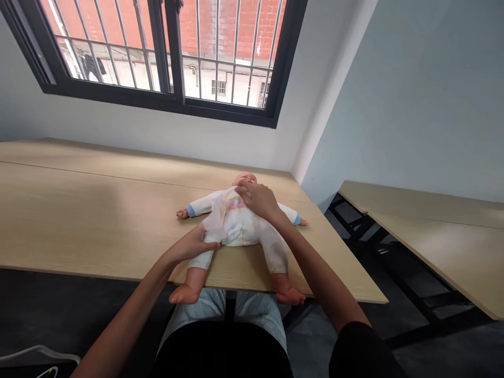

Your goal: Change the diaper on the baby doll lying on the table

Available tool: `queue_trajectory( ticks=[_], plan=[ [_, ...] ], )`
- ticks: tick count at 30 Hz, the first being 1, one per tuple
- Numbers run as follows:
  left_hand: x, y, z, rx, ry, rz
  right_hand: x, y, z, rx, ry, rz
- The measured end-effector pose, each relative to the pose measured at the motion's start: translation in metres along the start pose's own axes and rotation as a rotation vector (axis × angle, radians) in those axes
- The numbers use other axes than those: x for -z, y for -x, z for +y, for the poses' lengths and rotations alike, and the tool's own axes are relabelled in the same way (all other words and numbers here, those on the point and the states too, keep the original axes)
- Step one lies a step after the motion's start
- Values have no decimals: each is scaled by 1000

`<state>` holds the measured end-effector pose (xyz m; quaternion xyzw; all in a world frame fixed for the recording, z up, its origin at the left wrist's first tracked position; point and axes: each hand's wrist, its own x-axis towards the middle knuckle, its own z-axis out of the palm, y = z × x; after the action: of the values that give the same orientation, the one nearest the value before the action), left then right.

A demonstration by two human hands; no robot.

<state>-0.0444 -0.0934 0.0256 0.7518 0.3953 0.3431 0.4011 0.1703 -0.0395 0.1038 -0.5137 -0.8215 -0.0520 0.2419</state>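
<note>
A baby doll (240,226) in a white romper with blue cuffs lies on its back on the wooden table (86,210), arms spread, bare feet hanging past the front edge. My left hand (192,245) pinches the romper fabric at the doll's hip and thigh. My right hand (258,202) rests on the doll's chest just below its chin, fingers curled on the cloth near the neckline.
A barred window (165,52) fills the wall behind the table. A second wooden table (425,220) stands to the right across a dark floor gap. A white cable (35,353) lies at the lower left. My lap sits under the table edge.
</note>
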Motion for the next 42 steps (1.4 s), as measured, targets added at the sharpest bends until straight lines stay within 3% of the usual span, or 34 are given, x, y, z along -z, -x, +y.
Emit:
queue_trajectory(
  ticks=[4,7,12,15,20,23,26,27,28,30,32,33,35,37,40,42],
  plan=[
    [3,-6,0,48,-49,37,-31,-13,38,-101,-324,-73],
    [-4,-18,-4,66,-83,153,-50,-8,54,-219,-531,-146],
    [-19,-45,-9,27,-207,370,-63,4,66,-310,-590,37],
    [-20,-58,-12,37,-258,436,-65,8,72,-333,-519,102],
    [-11,-71,-23,89,-279,465,-61,17,83,-412,-323,71],
    [-5,-67,-19,85,-274,580,-51,23,90,-457,-215,100],
    [-4,-53,5,-99,-319,781,-36,29,97,-480,-275,266],
    [-6,-48,15,-214,-361,780,-32,32,99,-483,-324,334],
    [-9,-43,26,-320,-412,681,-28,34,100,-479,-377,396],
    [-18,-37,42,-476,-522,298,-25,39,98,-428,-477,482],
    [-30,-39,48,-531,-610,-8,-28,42,94,-291,-557,485],
    [-36,-43,47,-538,-639,-103,-31,43,92,-211,-577,451],
    [-44,-55,40,-538,-665,-208,-40,44,90,-98,-547,334],
    [-46,-68,30,-530,-662,-264,-45,45,93,-97,-408,215],
    [-43,-86,23,-481,-623,-298,-40,50,109,-231,-200,165],
    [-40,-97,23,-455,-574,-313,-30,60,124,-358,-192,191]
  ],
)
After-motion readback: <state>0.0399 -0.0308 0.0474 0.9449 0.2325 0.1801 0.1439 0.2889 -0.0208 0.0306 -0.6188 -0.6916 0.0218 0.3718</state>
